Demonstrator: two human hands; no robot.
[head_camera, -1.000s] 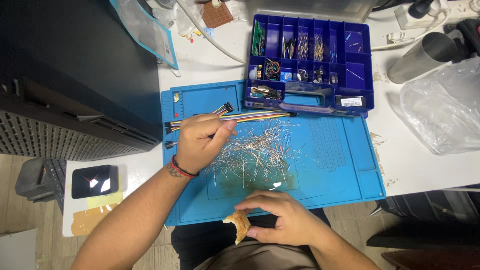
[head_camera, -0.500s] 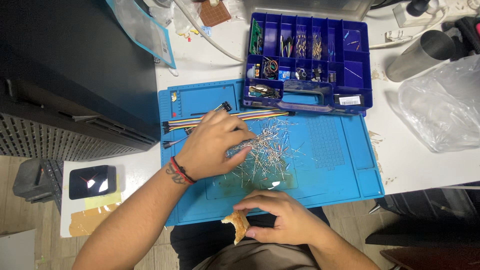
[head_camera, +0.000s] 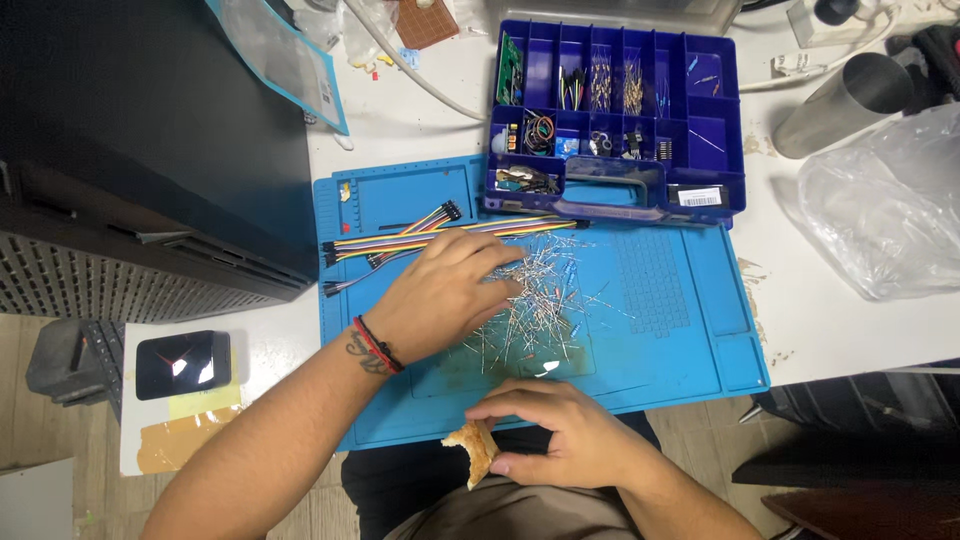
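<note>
My left hand (head_camera: 445, 293) lies palm down on a blue work mat (head_camera: 670, 330), its spread fingers resting on a loose pile of thin wire-legged components (head_camera: 540, 300). A red and black band circles its wrist. Just beyond the fingers runs a rainbow-coloured bundle of jumper wires (head_camera: 430, 232). My right hand (head_camera: 560, 432) sits at the mat's near edge, over my lap, with its fingers closed on a bitten piece of bread (head_camera: 472, 448).
A dark blue compartment box (head_camera: 615, 110) of small parts stands open at the mat's far edge. A metal cup (head_camera: 840, 105) and a clear plastic bag (head_camera: 885, 200) lie at right. A black computer case (head_camera: 150, 150) stands at left, a small dark device (head_camera: 182, 362) below it.
My left hand has opened from a pinched grip near the jumper wires and moved right, flat onto the component pile. The right hand still holds the bread.
</note>
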